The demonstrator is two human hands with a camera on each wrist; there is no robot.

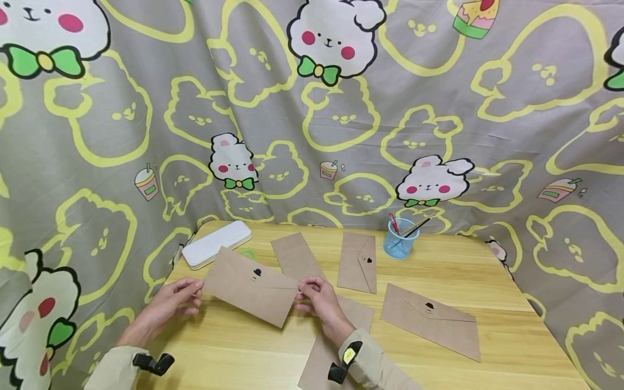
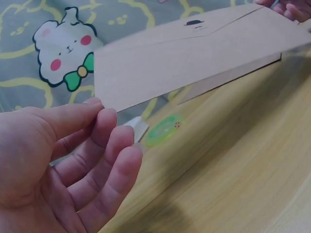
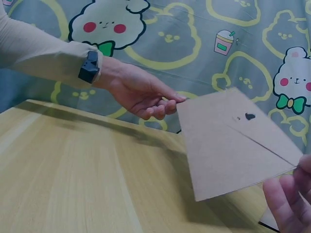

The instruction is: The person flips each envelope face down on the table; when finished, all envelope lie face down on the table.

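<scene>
A brown paper envelope (image 1: 253, 290) with a small black hat print is held up above the table, tilted, its flap side showing. My left hand (image 1: 177, 300) pinches its left corner between thumb and forefinger; in the left wrist view the other fingers (image 2: 124, 167) curve loosely below. On the opposite end, my right hand (image 1: 322, 306) pinches the right edge. Both grips also show in the right wrist view, where the envelope (image 3: 228, 150) hangs over bare wood. Beneath and beside the right arm lie more envelopes, partly covered by it.
Flat on the wooden table (image 1: 234, 363) lie an envelope (image 1: 431, 319) at right, another (image 1: 358, 260) behind and one (image 1: 297, 254) at back centre. A white case (image 1: 216, 244) sits at back left, near a green round item (image 1: 248, 253). A blue mesh pen cup (image 1: 400, 245) stands at back right.
</scene>
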